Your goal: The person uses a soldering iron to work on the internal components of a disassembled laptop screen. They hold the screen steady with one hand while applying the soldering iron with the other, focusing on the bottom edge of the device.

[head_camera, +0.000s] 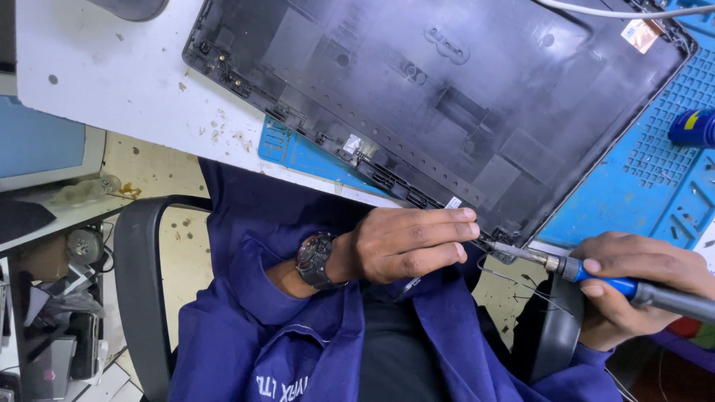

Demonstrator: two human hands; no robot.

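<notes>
Laptop lid shell (447, 97) lies inside-up across the white surface (112, 82) and the blue work mat (655, 186), its near corner overhanging the surface edge toward the person's lap — that puts the corner within easy reach of both hands. Left hand (410, 244) rests at that corner, fingers stretched flat along the shell's rim, apparently steadying it; whether the fingertips pinch anything small there I cannot tell. Right hand (640, 286) is closed around the blue-handled soldering iron (596, 274) in a pen-like hold, thumb and forefinger forward near the metal collar for fine control. The iron's tip meets the shell corner just beside the left fingertips. Thin dark wires (514, 286) dangle below the corner, loose over the lap. A wristwatch (316, 260) sits on the left wrist. Blue bottle (693, 128) lies on the mat at far right, well apart from the work.
</notes>
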